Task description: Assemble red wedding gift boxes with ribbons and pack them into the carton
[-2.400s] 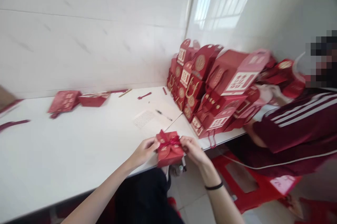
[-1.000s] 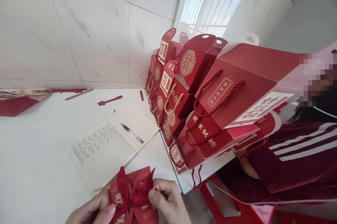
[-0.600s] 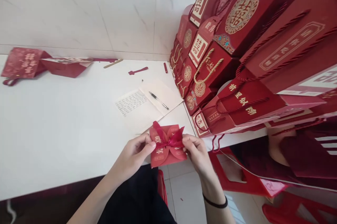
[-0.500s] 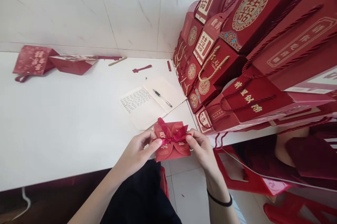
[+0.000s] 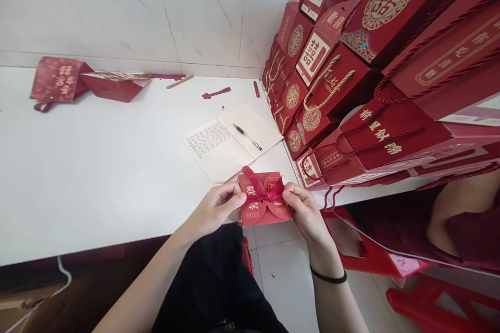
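A small red gift box (image 5: 253,212) with gold characters and petal-shaped flaps sits at the table's front edge, partly past it. Across its top a dark pink ribbon (image 5: 267,195) is tied in a bow. My left hand (image 5: 221,207) is closed at the box's left side, thumb and fingers pinching the ribbon there. On the opposite side, my right hand (image 5: 305,208) pinches the bow's right part between thumb and fingers. Just beyond the box lies an open notebook (image 5: 219,161) with handwriting on its left page and a pen (image 5: 247,136) on its right page.
Red gift bags (image 5: 375,135) with rope handles are stacked high on the right. Two red boxes (image 5: 115,87) lie by the wall at left, near a wooden stick (image 5: 179,82) and a red strip (image 5: 216,93). Another person's arm (image 5: 449,213) shows at right, above red stools (image 5: 425,301).
The view has shifted, so the table items appear moved. Both hands still pinch the ribbon, and the bow's right part now lies closer to the box, beside my right fingers.
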Demonstrator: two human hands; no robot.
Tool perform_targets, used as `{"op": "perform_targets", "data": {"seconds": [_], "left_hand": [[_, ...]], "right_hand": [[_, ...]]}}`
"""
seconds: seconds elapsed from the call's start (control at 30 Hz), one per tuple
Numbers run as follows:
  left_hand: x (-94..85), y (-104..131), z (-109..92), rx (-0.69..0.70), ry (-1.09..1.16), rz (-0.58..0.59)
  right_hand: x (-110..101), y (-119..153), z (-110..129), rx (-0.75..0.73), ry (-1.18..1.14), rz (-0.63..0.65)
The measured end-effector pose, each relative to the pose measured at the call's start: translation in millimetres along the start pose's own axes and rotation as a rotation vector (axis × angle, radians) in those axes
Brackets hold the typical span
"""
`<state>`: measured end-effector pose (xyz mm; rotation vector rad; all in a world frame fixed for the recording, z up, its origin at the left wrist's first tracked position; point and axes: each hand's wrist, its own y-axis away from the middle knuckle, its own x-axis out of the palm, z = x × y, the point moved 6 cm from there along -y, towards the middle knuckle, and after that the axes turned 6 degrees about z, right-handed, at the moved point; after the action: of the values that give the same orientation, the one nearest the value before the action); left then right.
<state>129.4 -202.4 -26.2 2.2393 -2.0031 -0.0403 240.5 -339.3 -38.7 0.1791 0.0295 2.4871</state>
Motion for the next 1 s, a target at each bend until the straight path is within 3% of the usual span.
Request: {"op": "perform_targets", "data": {"seconds": [0.23,0.5,1.0], "left_hand": [[2.2,-4,14,0.077,0.146,0.012],[1.3,-3,10,0.054,0.121,-0.032],[1.1,-4,20,0.104,0.164,-0.030]], "right_hand": [[7,-1,-2,0.069,-0.206,-0.021],[3,-3,2,0.030,-0.090,-0.052],[9,-2,-5,0.059,-0.265,-0.031]]}}
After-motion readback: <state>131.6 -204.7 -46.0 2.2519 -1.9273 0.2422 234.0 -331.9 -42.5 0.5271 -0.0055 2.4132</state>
